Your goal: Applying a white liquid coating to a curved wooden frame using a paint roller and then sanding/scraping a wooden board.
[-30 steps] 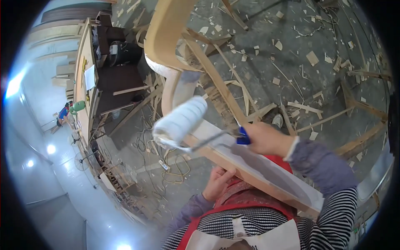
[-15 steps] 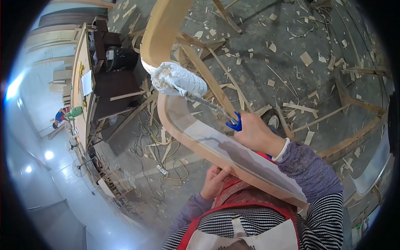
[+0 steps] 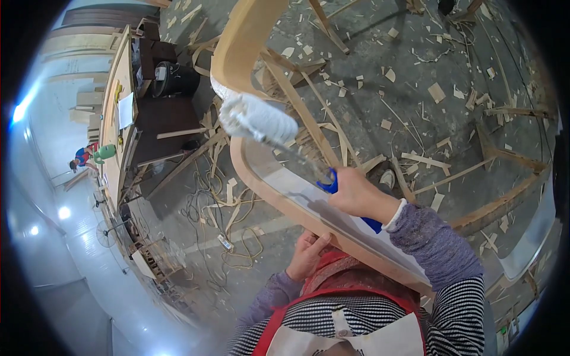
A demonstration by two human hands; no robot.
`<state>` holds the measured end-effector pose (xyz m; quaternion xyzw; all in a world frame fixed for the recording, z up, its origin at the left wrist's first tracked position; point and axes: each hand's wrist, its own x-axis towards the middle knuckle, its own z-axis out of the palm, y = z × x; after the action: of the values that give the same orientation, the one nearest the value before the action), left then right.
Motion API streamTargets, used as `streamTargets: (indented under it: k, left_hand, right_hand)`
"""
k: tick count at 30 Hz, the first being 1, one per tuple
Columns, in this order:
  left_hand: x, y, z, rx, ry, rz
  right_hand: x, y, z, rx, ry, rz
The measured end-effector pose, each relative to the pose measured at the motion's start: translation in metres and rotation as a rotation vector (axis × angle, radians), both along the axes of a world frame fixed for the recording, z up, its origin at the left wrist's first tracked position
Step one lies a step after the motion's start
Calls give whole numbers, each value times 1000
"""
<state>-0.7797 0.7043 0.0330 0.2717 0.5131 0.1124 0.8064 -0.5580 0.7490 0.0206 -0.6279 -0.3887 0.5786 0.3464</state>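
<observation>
My right hand (image 3: 359, 193) is closed around the blue handle of a paint roller (image 3: 261, 118). Its fluffy white sleeve, thick with white coating, lies against the curved wooden frame (image 3: 252, 181) at the bend. Below that bend the inner face of the frame is whitish; above it the wood is bare and tan. My left hand (image 3: 309, 255) grips the near edge of the frame, thumb on top and fingers beneath, close to my red apron (image 3: 347, 276).
A long workbench (image 3: 116, 113) with a black bucket (image 3: 175, 80) beside it stands at the left. Wood scraps and coiled cables (image 3: 243, 246) litter the concrete floor. Wooden struts (image 3: 303, 110) stand beyond the frame. Another person (image 3: 83, 157) is far left.
The roller and my right hand have shifted slightly at the bend, and the handle's lower end now shows. The whole scene has moved a little in view. My left hand keeps its hold.
</observation>
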Motion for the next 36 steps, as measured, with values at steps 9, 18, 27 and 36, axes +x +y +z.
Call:
streamTargets:
  k: [9, 18, 27, 36]
  left_hand:
    - [4, -7, 0, -37, -35, 15]
    - [0, -3, 2, 9, -24, 42]
    - [1, 4, 11, -50, -29, 44]
    - [1, -1, -3, -55, -37, 31]
  right_hand:
    - [6, -39, -16, 65, -99, 378]
    - [-5, -7, -8, 23, -98, 48]
    - [4, 2, -15, -19, -137, -7]
    - [14, -11, -18, -68, -24, 441]
